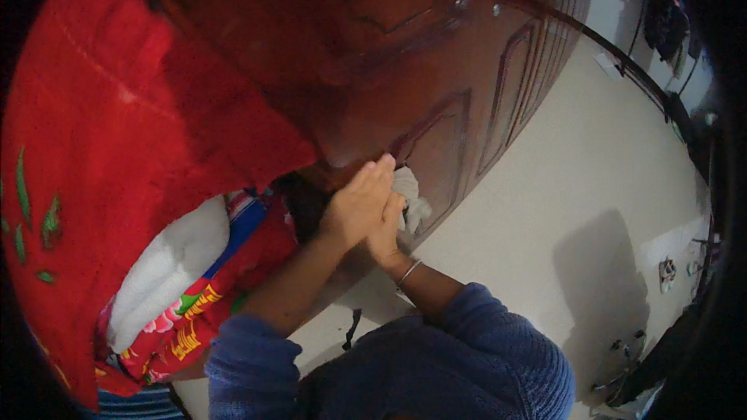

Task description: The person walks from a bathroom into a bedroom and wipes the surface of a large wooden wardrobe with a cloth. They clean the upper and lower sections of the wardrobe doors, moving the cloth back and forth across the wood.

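Note:
My left hand (359,204) and my right hand (386,227) meet in front of a dark reddish-brown wooden door or panel (402,79) with carved mouldings. A crumpled pale cloth (413,195) sticks out beyond my right hand, whose fingers curl around it. The left hand's fingers lie close together, their tips near the lower corner of the wood. Its palm is turned away from view, so whether it also grips the cloth is hidden. A thin bracelet (408,273) circles my right wrist.
To the left hangs a large red fabric (117,111) with green leaf shapes. Below it are folded white bedding (172,262) and red floral textiles (192,321). Pale floor (560,169) stretches to the right, with shoes (667,274) near the far edge. Dark clothing (665,17) hangs at upper right.

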Demonstrator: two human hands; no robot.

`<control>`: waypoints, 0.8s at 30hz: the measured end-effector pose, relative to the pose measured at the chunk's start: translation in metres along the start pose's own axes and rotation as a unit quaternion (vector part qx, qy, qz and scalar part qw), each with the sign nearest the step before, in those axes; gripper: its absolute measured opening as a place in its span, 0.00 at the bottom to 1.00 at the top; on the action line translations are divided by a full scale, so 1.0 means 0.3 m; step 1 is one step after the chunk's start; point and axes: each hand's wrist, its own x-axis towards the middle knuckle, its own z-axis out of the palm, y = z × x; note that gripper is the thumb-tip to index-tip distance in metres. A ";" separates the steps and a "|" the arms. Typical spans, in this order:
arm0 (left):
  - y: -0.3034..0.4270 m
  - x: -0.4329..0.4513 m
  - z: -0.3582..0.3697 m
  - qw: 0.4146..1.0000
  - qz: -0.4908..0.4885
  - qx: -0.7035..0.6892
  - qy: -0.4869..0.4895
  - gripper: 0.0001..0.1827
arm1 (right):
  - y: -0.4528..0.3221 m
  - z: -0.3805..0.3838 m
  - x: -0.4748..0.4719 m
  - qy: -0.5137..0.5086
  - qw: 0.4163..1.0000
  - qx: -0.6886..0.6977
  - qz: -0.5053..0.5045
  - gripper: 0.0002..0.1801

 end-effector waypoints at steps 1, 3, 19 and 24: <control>-0.031 0.033 -0.038 0.999 0.001 -0.015 0.044 0.21 | -0.048 0.004 0.017 0.026 0.999 0.011 -0.038 0.15; -0.135 0.114 -0.128 0.991 -0.006 -0.042 0.128 0.19 | -0.163 0.013 0.094 0.069 0.991 0.034 -0.113 0.12; -0.656 0.395 -0.594 0.903 -0.014 0.157 0.401 0.17 | -1.006 -0.072 0.854 0.132 0.771 -0.209 -0.587 0.23; -0.673 0.361 -0.662 0.922 0.031 0.159 0.351 0.13 | -0.916 -0.085 0.729 0.057 0.796 -0.158 -0.582 0.26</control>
